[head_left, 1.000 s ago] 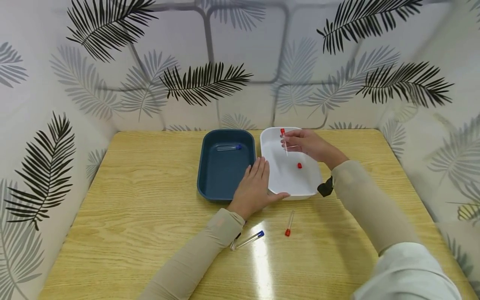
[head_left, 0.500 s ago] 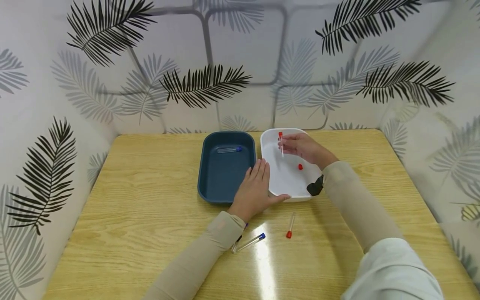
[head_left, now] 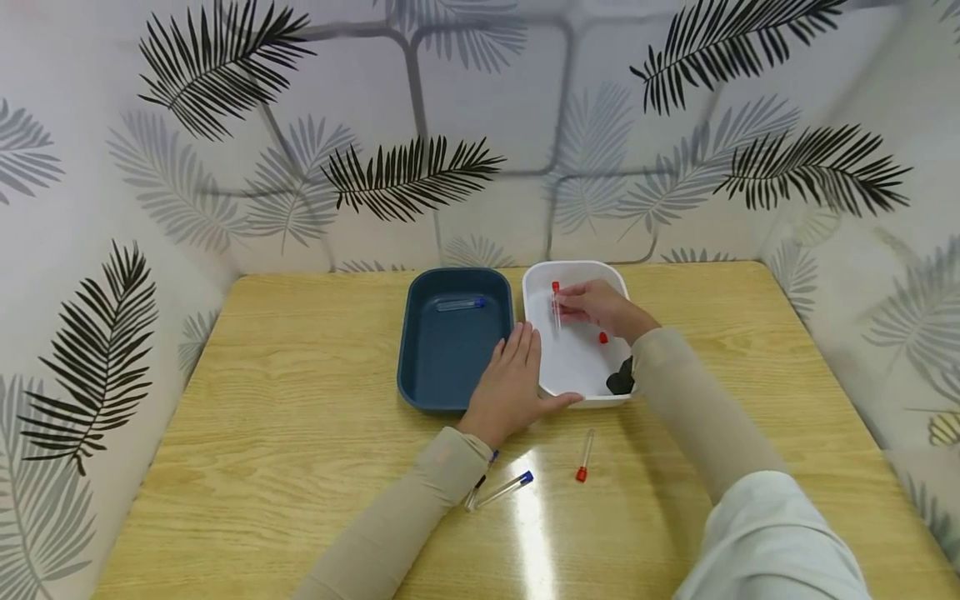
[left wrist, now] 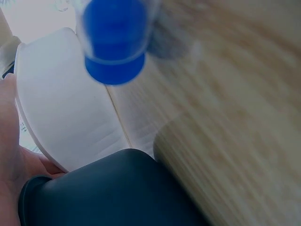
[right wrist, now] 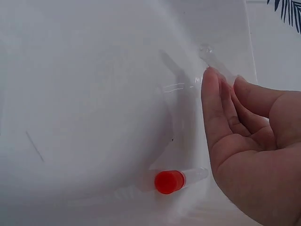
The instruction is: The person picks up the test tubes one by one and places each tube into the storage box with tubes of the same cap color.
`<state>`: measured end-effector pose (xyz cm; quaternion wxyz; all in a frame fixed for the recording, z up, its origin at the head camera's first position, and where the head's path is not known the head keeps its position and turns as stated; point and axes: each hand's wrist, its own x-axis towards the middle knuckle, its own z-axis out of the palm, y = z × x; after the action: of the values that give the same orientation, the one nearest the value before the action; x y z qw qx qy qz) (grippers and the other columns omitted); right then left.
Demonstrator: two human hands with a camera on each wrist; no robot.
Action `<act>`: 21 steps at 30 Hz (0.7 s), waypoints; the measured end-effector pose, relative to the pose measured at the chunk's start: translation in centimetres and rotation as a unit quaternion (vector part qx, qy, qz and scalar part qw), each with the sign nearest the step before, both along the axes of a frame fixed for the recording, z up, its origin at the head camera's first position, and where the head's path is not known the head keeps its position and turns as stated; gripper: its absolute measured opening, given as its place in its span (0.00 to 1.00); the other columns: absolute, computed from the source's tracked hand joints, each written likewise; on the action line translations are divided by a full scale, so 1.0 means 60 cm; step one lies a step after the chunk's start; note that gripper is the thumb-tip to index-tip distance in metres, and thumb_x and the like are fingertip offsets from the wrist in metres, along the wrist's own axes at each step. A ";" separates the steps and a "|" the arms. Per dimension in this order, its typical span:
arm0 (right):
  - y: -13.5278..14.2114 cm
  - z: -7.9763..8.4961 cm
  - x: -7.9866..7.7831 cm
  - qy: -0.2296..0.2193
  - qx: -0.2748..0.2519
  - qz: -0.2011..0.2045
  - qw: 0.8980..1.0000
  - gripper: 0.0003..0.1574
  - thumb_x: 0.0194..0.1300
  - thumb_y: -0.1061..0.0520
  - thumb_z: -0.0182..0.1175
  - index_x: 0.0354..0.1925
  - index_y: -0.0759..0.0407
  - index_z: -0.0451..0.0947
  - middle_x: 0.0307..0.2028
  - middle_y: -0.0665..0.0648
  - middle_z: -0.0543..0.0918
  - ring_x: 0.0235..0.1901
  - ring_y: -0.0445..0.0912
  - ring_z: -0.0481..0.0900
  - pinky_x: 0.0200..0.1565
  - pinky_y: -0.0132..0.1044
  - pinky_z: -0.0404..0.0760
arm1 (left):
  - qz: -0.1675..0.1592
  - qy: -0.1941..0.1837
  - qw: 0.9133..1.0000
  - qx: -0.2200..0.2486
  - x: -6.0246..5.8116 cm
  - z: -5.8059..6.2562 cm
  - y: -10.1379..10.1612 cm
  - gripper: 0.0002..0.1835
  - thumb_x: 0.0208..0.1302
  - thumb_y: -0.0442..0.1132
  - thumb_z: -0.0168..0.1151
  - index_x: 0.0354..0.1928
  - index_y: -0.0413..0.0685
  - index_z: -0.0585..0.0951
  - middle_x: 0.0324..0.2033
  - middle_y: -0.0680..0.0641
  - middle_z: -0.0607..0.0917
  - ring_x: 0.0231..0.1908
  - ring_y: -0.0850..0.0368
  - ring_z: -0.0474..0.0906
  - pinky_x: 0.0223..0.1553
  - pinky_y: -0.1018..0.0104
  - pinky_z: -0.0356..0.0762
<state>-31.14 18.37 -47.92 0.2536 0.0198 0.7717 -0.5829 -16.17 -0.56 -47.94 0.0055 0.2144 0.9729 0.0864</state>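
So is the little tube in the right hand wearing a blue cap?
No, the tube that the right hand pinches has a red cap on its upper end.

Tabletop point(head_left: 277, 392): wood-grain surface, smooth, glossy enough to throw back a bright streak of light. White tray point(head_left: 573, 367): plastic by the look, smooth, glossy inside with soft reflections. Dark blue tray point(head_left: 438, 358): plastic-looking, smooth, nearer matt. Red-capped tube point(head_left: 557, 312), hand-held: clear, shiny wall, glass or plastic uncertain; cap opaque, plastic-looking. Blue-capped tube point(head_left: 507, 489) on the tabletop: same clear gloss, plastic-looking cap. Beige sleeves point(head_left: 705, 408): thin, matt cloth. White garment point(head_left: 772, 542): creased cloth, matt. Backdrop point(head_left: 487, 100): leaf-printed, low sheen; cloth or paper, cannot tell.
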 end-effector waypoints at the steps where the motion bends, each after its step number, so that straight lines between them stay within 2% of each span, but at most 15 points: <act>1: 0.000 -0.003 0.001 0.002 0.002 0.003 1.000 0.23 0.66 0.59 0.56 0.56 0.72 0.71 0.46 0.64 0.80 0.41 0.47 0.81 0.48 0.36 0.77 | 0.000 0.000 1.000 -0.001 0.001 0.000 0.001 0.63 0.46 0.84 0.26 0.71 0.39 0.48 0.71 0.43 0.46 0.70 0.51 0.35 0.67 0.54 0.42; 9: 0.001 -0.013 0.000 -0.007 -0.003 0.006 1.000 0.22 0.67 0.61 0.54 0.55 0.72 0.71 0.44 0.63 0.80 0.39 0.45 0.81 0.48 0.38 0.77 | 0.002 0.007 1.000 0.005 0.002 -0.003 0.002 0.63 0.46 0.84 0.26 0.71 0.39 0.48 0.71 0.43 0.47 0.70 0.52 0.34 0.67 0.54 0.41; 15: 0.002 -0.019 -0.002 -0.008 0.027 0.028 0.999 0.22 0.67 0.60 0.55 0.55 0.72 0.72 0.43 0.61 0.81 0.38 0.44 0.80 0.45 0.36 0.78 | 0.004 0.003 1.000 0.002 0.001 -0.003 0.002 0.63 0.45 0.84 0.26 0.72 0.40 0.47 0.71 0.43 0.46 0.70 0.53 0.33 0.67 0.54 0.41; 21: -0.001 -0.022 -0.001 -0.007 0.038 0.030 0.999 0.22 0.68 0.61 0.53 0.56 0.72 0.71 0.45 0.64 0.80 0.40 0.45 0.80 0.45 0.36 0.78 | 0.004 -0.004 1.000 0.002 0.000 -0.005 0.003 0.63 0.46 0.84 0.26 0.72 0.41 0.46 0.72 0.44 0.45 0.70 0.53 0.32 0.67 0.55 0.40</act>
<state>-31.19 18.34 -49.23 0.2755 0.0104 0.7920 -0.5448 -16.16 -0.38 -48.24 0.0089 0.2105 0.9734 0.0896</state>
